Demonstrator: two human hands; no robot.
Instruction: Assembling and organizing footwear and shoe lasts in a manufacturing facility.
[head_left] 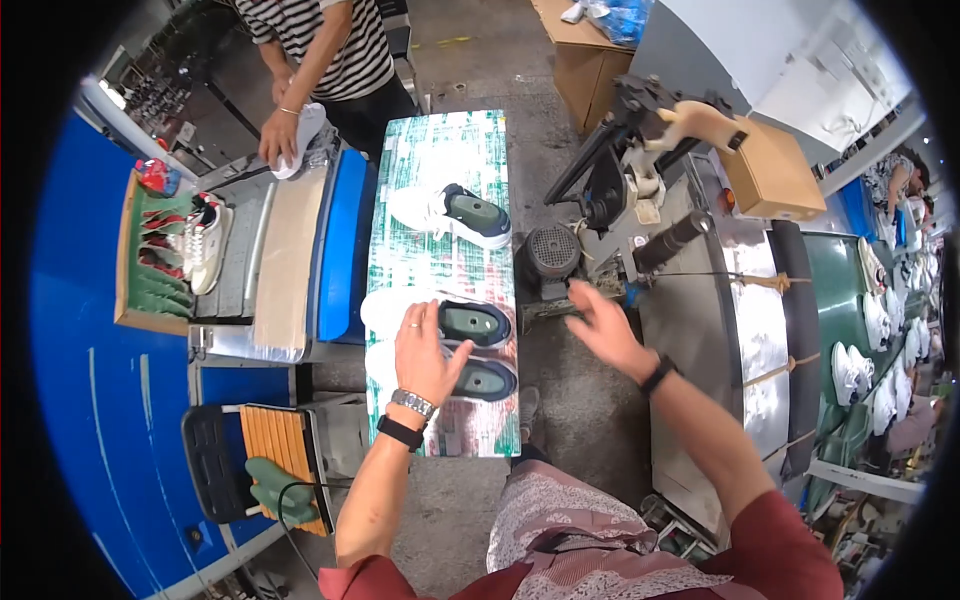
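My left hand (426,362) is over two white shoes lying side by side across a narrow table (445,150) streaked with green paint. Its fingers are stretched out and the thumb stands apart; whether it touches them I cannot tell. Past the fingertips is the middle shoe (474,324), and the nearer shoe (484,380) is partly hidden by the hand. Both have dark insoles, as does a third white shoe (468,213) farther up the table. My right hand (608,332) hangs in the air right of the table, fingers apart, holding nothing.
Beyond the right hand stands a machine with a motor (553,250), beside a metal bench. Across the left side, a co-worker handles a white shoe (300,140) above a conveyor. A wooden tray (130,270) holds shoe parts, near a chair (215,460). Cardboard boxes (775,170) stand behind.
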